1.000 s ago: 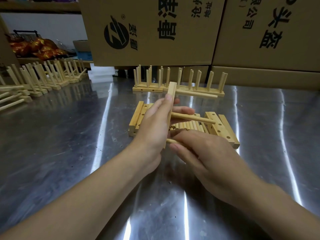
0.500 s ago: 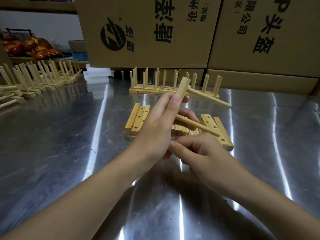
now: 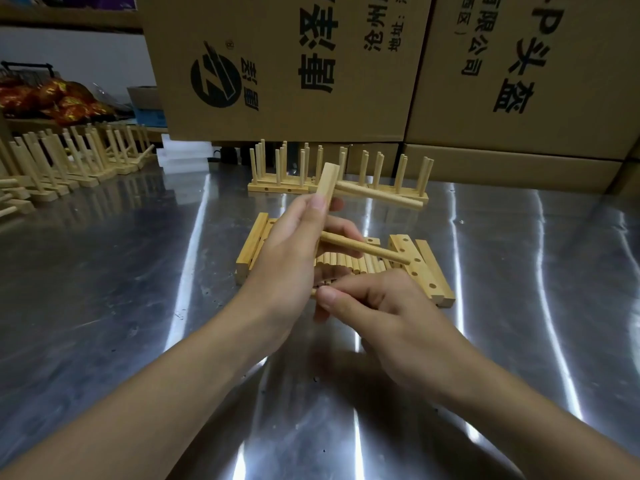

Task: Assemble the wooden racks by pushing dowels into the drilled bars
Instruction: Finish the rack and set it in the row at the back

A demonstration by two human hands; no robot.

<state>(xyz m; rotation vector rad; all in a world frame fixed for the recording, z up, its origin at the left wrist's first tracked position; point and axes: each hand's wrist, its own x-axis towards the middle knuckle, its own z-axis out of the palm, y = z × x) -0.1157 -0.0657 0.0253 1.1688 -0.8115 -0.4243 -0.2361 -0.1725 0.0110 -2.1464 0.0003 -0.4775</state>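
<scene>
Above the steel table [image 3: 104,306], just in front of you, your left hand [image 3: 294,258] gripped the drilled bar [image 3: 328,181], fingers and thumb wrapped round its lower half. The bar stood nearly upright, with its top leaning a little to the right and away from you. Two dowels were already seated in it. The upper dowel [image 3: 379,197] and the lower dowel [image 3: 367,253] both stuck out to your right, roughly parallel and sloping slightly downward.

Your right hand [image 3: 384,317] sat below and to the right of the bar, close to your left hand. Its fingers were curled and the thumb pressed against the forefinger. It seemed to pinch the next dowel [image 3: 313,291], though only a short tip showed beside the thumb and the rest was hidden.

The relation that mattered was this. The free holes probably lay lower on the bar, under or beside your left fingers, and I could not see them. Your right hand was the nearer one to that end. The next dowel would likely have to lie along the same line as the two seated ones and enter from the right.

Beneath your hands lay the pile of loose dowels [image 3: 353,266], flanked by spare bars [image 3: 420,268]. Finished racks [image 3: 277,174] stood farther back on the table.
</scene>
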